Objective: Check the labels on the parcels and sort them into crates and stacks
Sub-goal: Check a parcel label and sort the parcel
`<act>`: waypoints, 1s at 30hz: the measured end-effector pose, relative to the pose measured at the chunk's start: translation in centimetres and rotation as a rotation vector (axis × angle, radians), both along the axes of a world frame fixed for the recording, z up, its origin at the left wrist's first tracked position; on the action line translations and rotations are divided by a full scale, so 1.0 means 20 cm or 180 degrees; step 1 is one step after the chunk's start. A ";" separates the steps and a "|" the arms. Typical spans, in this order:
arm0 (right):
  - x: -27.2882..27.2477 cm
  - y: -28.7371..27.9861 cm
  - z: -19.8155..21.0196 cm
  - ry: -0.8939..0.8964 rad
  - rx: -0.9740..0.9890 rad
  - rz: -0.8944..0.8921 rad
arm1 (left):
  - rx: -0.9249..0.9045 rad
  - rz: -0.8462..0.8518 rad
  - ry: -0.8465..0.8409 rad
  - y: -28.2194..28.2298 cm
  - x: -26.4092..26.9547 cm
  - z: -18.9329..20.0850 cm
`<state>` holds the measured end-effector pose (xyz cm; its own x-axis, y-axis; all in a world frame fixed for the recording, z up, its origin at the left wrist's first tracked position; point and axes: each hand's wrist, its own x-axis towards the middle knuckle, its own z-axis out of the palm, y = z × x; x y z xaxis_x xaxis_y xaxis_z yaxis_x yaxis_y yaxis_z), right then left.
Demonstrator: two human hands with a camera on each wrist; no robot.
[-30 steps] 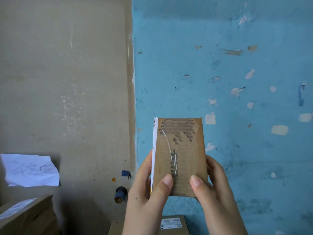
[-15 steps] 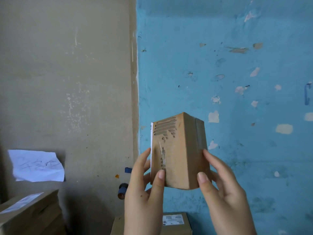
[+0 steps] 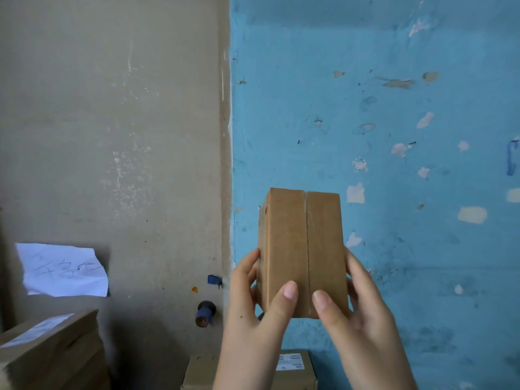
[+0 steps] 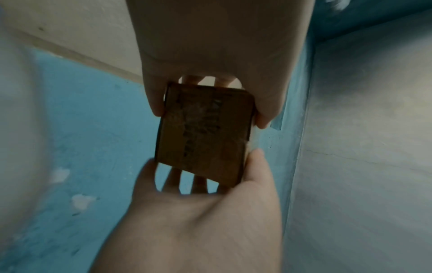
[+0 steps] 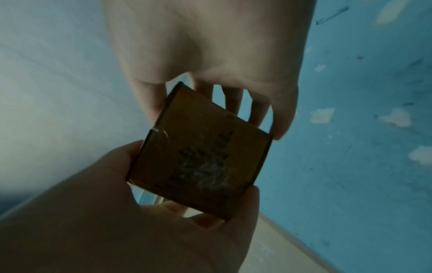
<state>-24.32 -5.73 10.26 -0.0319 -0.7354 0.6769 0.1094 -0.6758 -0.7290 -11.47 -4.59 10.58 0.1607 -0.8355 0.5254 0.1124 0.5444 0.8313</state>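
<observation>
I hold a small brown cardboard parcel point(image 3: 304, 251) upright in front of the blue wall, with both hands on its lower half. The face towards me is plain, with a seam down its middle, and no label shows on it. My left hand point(image 3: 247, 294) grips the left side, thumb on the front. My right hand point(image 3: 363, 299) grips the right side, thumb also on the front. The left wrist view shows the parcel's scuffed end point(image 4: 203, 136) between the left hand point(image 4: 198, 221) and the right hand point(image 4: 210, 55). In the right wrist view the parcel point(image 5: 198, 151) looks the same.
A labelled cardboard box point(image 3: 298, 372) sits below my hands. More cardboard boxes point(image 3: 50, 353) are stacked at the lower left. A handwritten white paper point(image 3: 62, 270) hangs on the beige wall. A blue-wrapped stub point(image 3: 205, 312) sticks out near the wall corner.
The parcel has been turned in my hands: its torn face has swung away to the left, and the plain seamed face now points at me. Both hands kept their hold.
</observation>
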 end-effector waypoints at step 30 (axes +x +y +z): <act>-0.03 -0.02 -0.04 -0.0265 0.0116 -0.0136 | 0.0147 -0.0074 0.0256 0.00 0.01 -0.01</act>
